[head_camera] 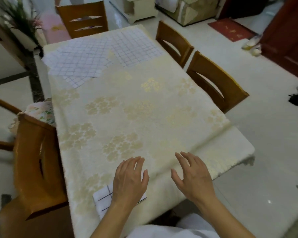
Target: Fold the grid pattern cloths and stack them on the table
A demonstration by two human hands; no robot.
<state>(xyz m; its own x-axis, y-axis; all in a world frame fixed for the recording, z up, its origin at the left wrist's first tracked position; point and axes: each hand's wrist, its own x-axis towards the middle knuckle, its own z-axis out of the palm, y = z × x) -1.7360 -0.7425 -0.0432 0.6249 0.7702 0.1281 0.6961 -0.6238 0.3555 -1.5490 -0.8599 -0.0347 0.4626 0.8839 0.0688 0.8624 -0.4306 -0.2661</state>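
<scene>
Two hands out over the near edge of the counter point(144, 109), fingers straight and loosely spread, gripping nothing. Left hand point(130, 179) lies over a folded cloth point(103, 200), white with dark grid lines, at the near edge; contact likely but blur makes it hard to confirm. Right hand point(194, 176) just beside it, above the bare floral tablecloth. Unfolded grid cloths point(100, 54) lie overlapping at the far end, well apart from the hands. Wooden chairs point(213, 79) around the counter.
</scene>
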